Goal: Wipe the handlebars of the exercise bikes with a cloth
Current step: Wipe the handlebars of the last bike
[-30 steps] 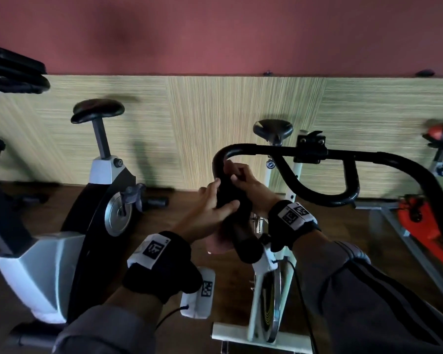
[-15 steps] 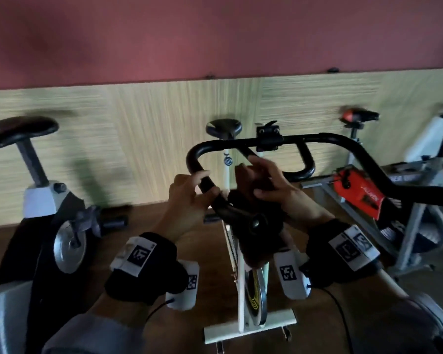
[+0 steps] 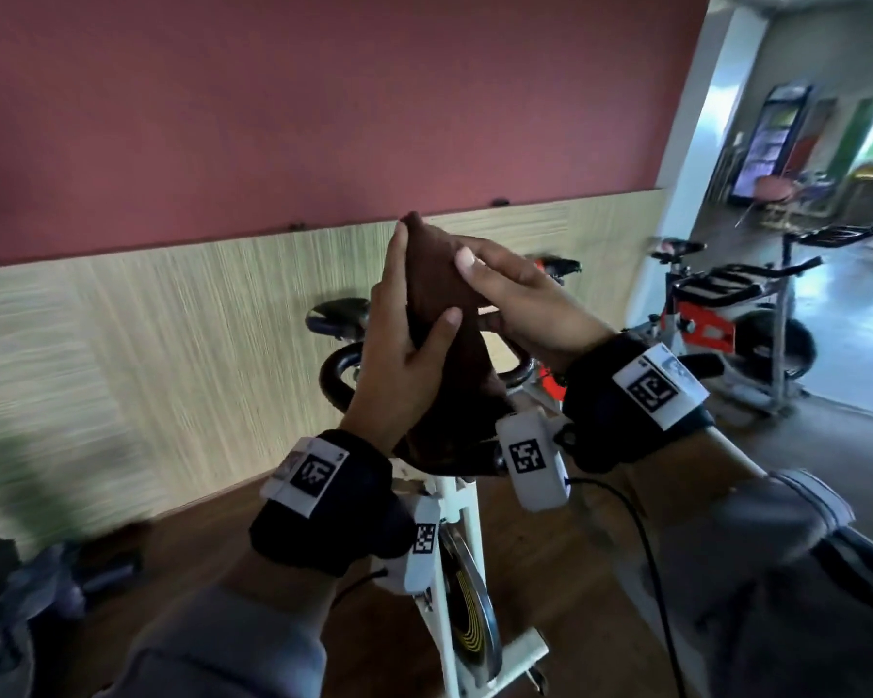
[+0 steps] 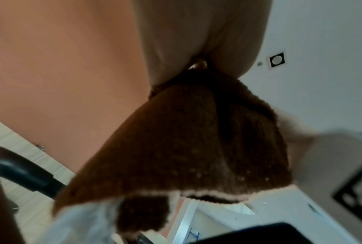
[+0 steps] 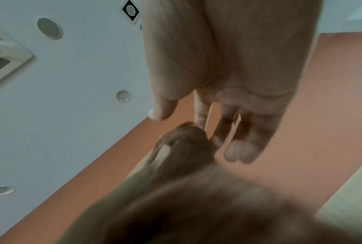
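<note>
A brown cloth is held up in front of me, above the black handlebars of the white exercise bike. My left hand pinches the cloth between its thumb and upright fingers. In the left wrist view the cloth hangs down from that hand, with a handlebar tube at the lower left. My right hand lies against the cloth's right side, thumb on it. The right wrist view shows its fingers straight. Neither hand touches the handlebars.
The bike's black saddle stands behind the handlebars, against a wood-panelled wall. A red and white bike stands at the right, near an opening into another room. A blurred bike part is at the lower left.
Both hands have left the handlebar's left grip and raised the cloth in front of me. The view has swung to the right, showing the bikes and the opening there.
</note>
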